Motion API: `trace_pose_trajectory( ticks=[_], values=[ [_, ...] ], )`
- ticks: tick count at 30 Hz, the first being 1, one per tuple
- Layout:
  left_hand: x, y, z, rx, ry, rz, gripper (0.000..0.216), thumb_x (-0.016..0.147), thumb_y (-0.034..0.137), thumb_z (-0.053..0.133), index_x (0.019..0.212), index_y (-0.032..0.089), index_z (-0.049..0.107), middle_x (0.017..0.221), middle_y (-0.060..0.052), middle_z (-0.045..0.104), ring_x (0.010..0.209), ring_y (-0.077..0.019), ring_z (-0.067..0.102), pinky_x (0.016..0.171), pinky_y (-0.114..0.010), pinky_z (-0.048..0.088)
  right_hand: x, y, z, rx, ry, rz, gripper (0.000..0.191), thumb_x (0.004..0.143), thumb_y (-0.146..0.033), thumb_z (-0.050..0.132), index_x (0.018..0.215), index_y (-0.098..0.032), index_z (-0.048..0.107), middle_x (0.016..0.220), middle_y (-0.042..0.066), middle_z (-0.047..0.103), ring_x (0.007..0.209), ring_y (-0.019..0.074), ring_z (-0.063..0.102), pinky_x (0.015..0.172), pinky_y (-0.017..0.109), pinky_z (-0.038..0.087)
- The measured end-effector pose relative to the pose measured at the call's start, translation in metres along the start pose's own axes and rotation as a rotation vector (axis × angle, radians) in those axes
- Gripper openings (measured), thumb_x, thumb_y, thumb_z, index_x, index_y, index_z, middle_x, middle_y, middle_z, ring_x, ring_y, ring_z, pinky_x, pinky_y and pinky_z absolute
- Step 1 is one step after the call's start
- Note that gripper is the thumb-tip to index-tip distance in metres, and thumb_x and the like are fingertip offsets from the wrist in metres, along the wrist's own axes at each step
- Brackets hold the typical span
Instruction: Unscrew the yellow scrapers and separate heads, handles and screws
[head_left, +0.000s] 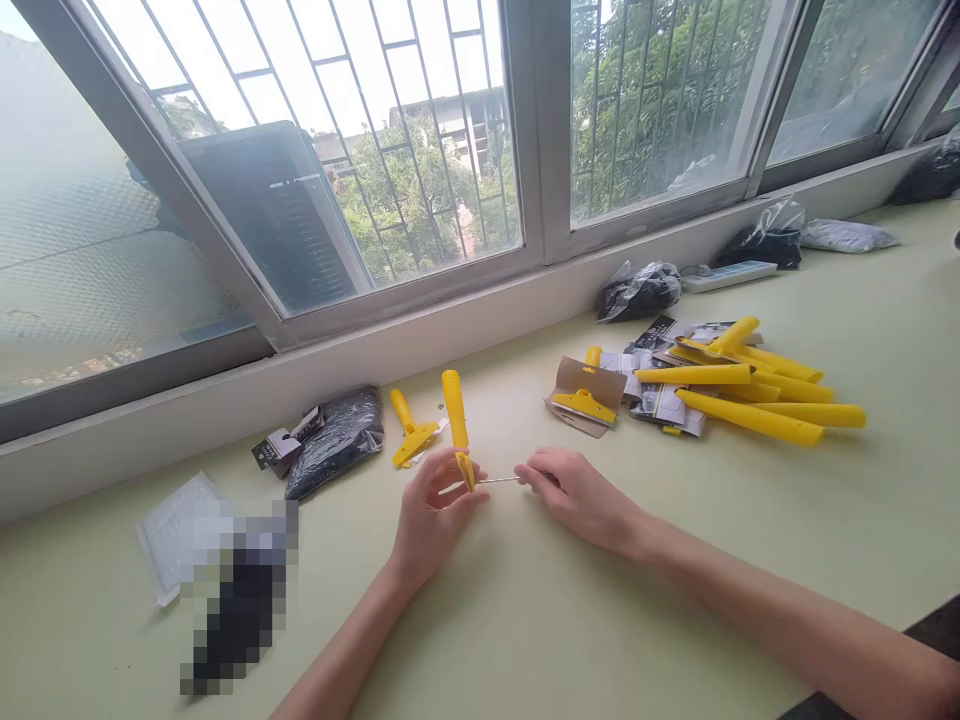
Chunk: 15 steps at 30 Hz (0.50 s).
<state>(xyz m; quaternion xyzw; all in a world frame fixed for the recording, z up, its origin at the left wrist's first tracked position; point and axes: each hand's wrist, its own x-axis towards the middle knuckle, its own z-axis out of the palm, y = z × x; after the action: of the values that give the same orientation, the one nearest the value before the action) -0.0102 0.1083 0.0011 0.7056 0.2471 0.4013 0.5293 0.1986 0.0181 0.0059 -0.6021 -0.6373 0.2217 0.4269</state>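
My left hand [435,505] grips a yellow scraper [454,410] by its head, with the ribbed handle pointing up and away from me. My right hand [566,490] is closed around a thin metal rod-like tool [501,480]. Its bare shaft runs left to the scraper's head; its grip end is hidden in my fingers, and I cannot tell whether the tip is seated in a screw. Behind my left hand lies another yellow scraper [411,432] with a short handle.
To the right, several yellow scraper handles [757,415] lie piled with printed cards. Beside them is a scraper head in brown card [585,395]. At left are a bag of black pieces [337,440], a clear plastic package [184,535] and a pixelated dark thing [240,610]. A window ledge [450,325] bounds the table.
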Motion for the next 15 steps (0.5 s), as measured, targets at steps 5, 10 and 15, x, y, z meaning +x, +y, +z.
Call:
trace_pose_trajectory(
  ticks=[5, 10, 15],
  values=[
    [0.0011, -0.0011, 0.0009, 0.009, 0.003, -0.005, 0.044, 0.077, 0.024, 0.083, 0.115, 0.027, 0.06, 0.104, -0.003, 0.072, 0.101, -0.0239, 0.073, 0.093, -0.047, 0.06, -0.0004, 0.0003, 0.0006, 0.041, 0.056, -0.051, 0.017, 0.096, -0.024, 0.058, 0.081, -0.021, 0.066, 0.086, 0.003, 0.065, 0.077, 0.017, 0.058, 0.068, 0.03, 0.043],
    [0.0009, -0.0016, 0.0005, 0.009, -0.003, 0.002, 0.045, 0.077, 0.024, 0.083, 0.115, 0.026, 0.06, 0.105, -0.003, 0.072, 0.101, -0.0243, 0.073, 0.094, -0.048, 0.06, -0.0014, 0.0031, 0.0041, 0.065, 0.103, -0.038, 0.009, 0.095, -0.028, 0.063, 0.091, -0.021, 0.067, 0.093, 0.003, 0.065, 0.08, 0.0167, 0.059, 0.072, 0.03, 0.046],
    [-0.0001, -0.003, 0.0002, 0.012, -0.01, 0.001, 0.045, 0.078, 0.024, 0.083, 0.117, 0.027, 0.06, 0.106, -0.003, 0.071, 0.102, -0.0241, 0.073, 0.093, -0.048, 0.06, -0.0001, 0.0036, 0.0041, -0.019, 0.023, -0.015, 0.028, 0.1, -0.028, 0.053, 0.078, -0.019, 0.067, 0.081, 0.004, 0.064, 0.074, 0.017, 0.058, 0.069, 0.031, 0.043]
  ],
)
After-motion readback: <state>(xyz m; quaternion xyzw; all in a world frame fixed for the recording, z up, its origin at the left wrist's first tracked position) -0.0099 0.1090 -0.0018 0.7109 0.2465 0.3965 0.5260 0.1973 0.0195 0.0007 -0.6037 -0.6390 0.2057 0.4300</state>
